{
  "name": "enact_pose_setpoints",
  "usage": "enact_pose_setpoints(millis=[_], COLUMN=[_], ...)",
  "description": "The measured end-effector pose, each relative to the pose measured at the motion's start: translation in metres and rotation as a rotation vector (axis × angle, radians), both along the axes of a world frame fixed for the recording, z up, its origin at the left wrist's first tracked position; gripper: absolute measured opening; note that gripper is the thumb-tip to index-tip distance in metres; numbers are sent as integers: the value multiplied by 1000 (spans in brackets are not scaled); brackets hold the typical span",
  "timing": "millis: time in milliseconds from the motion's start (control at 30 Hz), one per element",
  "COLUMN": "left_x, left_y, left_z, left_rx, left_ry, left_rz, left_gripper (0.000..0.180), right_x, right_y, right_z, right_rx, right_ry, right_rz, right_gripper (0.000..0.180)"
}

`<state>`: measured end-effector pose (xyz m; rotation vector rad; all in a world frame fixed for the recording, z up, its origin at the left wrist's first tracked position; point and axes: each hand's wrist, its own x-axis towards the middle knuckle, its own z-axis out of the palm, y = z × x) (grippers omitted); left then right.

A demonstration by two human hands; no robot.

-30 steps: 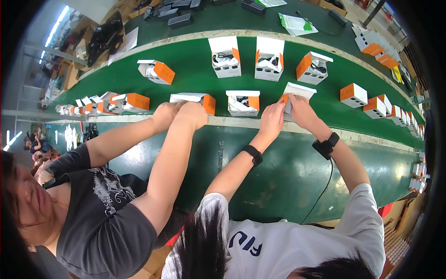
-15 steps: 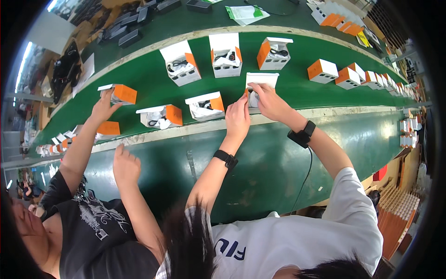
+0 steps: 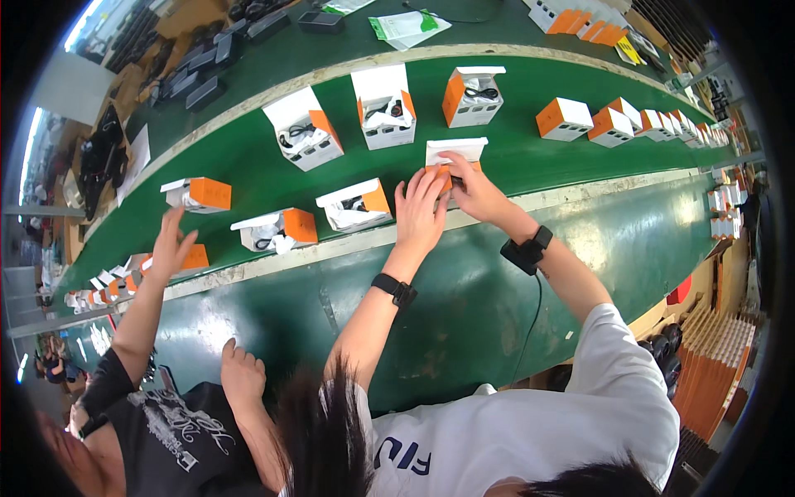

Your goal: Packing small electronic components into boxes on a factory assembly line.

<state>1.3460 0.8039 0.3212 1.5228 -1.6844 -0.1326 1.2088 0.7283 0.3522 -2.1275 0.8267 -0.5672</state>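
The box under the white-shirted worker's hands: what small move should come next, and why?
Perhaps ease the left hand and right hand back slightly. The white flap stands raised, and both hands reach over the opening in front of it, so folding it now might catch them.

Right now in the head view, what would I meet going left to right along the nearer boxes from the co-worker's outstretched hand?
Co-worker's outstretched hand, first open box, second open box, wearer's left hand, wearer's right hand.
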Motion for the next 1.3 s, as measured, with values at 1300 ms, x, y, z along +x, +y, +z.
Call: enact_pose_setpoints(millis=[1300], left_x=[18], left_y=[-1], left_z=[-24], left_rx=[-108], left_ry=[-154], left_rz=[-327], left_gripper=[24], right_x=[-59], right_y=[-7], right_z=[-38], right_rx=[-149], right_ry=[-181], right_rz=[65], right_gripper=[42])
